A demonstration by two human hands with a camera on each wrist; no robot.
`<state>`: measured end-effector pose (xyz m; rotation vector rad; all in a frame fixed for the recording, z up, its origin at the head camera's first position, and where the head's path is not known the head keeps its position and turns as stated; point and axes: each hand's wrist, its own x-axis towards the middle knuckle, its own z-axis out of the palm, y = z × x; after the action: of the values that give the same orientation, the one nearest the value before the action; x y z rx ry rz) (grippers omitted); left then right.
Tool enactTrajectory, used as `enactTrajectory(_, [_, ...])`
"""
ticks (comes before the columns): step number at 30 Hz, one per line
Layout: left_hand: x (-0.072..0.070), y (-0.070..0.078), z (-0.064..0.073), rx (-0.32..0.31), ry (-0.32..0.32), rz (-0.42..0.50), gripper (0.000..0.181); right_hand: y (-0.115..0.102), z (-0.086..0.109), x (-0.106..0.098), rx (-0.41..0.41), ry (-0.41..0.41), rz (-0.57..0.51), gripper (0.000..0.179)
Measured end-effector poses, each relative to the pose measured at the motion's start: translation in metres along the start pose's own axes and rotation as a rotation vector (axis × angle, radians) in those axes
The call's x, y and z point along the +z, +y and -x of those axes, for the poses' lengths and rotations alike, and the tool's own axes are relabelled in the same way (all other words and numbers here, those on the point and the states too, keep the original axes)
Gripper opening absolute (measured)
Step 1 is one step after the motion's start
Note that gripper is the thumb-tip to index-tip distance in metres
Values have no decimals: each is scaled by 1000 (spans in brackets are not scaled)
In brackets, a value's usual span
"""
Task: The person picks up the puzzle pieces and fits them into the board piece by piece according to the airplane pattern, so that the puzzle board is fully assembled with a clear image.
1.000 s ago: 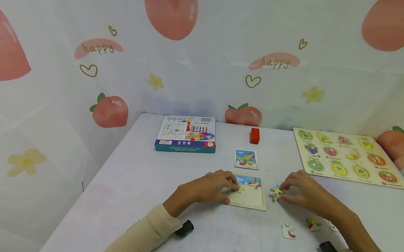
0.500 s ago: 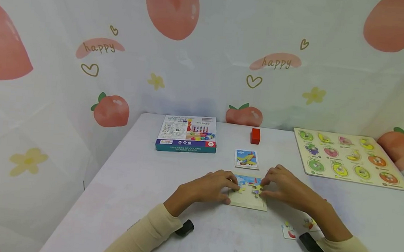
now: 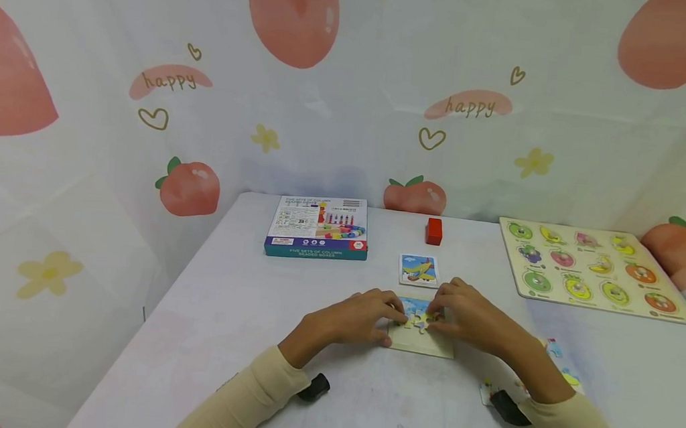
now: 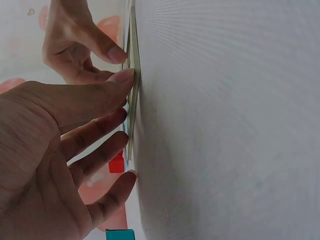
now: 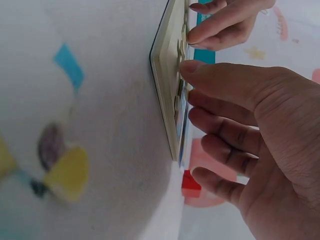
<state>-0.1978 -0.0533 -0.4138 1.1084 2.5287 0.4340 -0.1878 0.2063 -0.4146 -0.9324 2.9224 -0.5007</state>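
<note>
A shallow wooden puzzle board (image 3: 420,347) lies mid-table, its far part filled with sky-blue picture pieces. My left hand (image 3: 349,319) grips its left side, thumb at the edge and fingertips over the fitted pieces. Between thumb and fingers, my right hand (image 3: 472,318) pinches a yellow and blue jigsaw piece (image 3: 421,326) low over the board, against the pieces there. The right wrist view shows the right thumb (image 5: 195,68) right above the board's inner surface. Just beyond the board is a picture card (image 3: 418,270) of a yellow airplane.
Loose jigsaw pieces (image 3: 555,349) lie on the right, partly hidden by the right forearm. At the back stand a boxed bead set (image 3: 318,228) and a red block (image 3: 434,231). A fruit peg board (image 3: 599,266) lies back right.
From right of the board, my right hand has moved left over it, bringing the pinched jigsaw piece to the fitted ones. The left hand has stayed on the board's left side.
</note>
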Motion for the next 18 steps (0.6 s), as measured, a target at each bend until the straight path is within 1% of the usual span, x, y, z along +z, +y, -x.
enactTrajectory(7, [-1, 0, 1, 5, 6, -3, 51, -3, -2, 2, -8, -2, -8, 14])
enactTrajectory(12, [0, 0, 0, -2, 2, 8, 51, -5, -3, 2, 9, -17, -19, 17])
enactTrajectory(16, [0, 0, 0, -4, 1, 6, 51, -7, -2, 3, 16, -21, -20, 21])
enactTrajectory(18, [0, 0, 0, -4, 1, 3, 51, -7, -2, 4, 6, -19, -18, 23])
